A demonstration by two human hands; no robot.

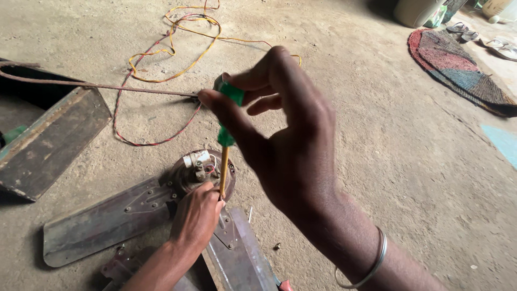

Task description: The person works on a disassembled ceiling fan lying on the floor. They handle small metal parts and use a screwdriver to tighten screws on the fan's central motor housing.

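Fingers of the right hand pinch the green-handled screwdriver upright over the ceiling fan motor hub on the floor, the left hand closed around its shaft near a blade bracket, blades mounted and loose screws lying beside.

The screwdriver has a translucent green plastic handle and a yellowish shaft. The fan blades are dull, worn metal; the floor is rough and dusty; the far-right rug is coarse woven cloth.

A home's bare earthen floor, with woven mat and sandals.
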